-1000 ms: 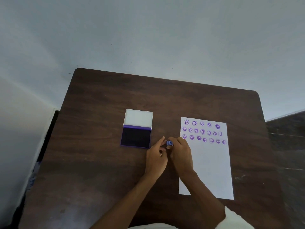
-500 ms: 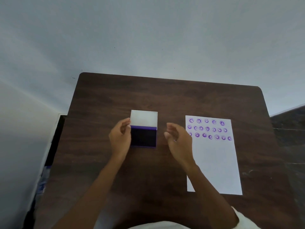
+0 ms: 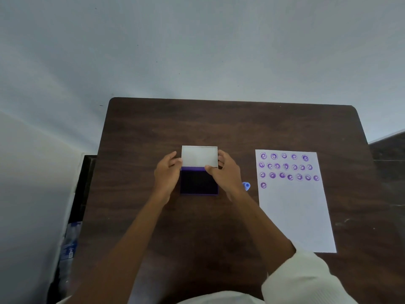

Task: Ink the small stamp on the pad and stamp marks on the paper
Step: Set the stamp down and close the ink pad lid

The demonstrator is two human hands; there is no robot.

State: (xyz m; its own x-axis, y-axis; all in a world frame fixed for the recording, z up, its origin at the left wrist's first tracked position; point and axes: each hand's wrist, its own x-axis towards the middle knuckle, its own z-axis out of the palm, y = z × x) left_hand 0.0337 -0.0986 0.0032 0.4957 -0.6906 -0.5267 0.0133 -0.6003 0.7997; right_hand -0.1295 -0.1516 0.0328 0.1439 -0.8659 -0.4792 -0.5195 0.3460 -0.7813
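Observation:
The ink pad (image 3: 199, 182) lies open at the middle of the dark wooden table (image 3: 230, 126), its white lid (image 3: 199, 156) hinged back. My left hand (image 3: 167, 175) grips the lid's left edge and my right hand (image 3: 225, 173) grips its right edge, thumb on the lid's near corner. The small blue stamp (image 3: 246, 186) lies on the table between my right hand and the white paper (image 3: 295, 213), held by neither hand. The paper carries several purple round marks in rows near its top.
A grey wall stands behind the table's far edge. A plastic bottle (image 3: 70, 244) sits on the floor left of the table. Dark floor shows beyond the table's right edge.
The stamp has left my fingers and lies on the table by the paper. Both hands have moved left to the ink pad and taken hold of its lid's two sides.

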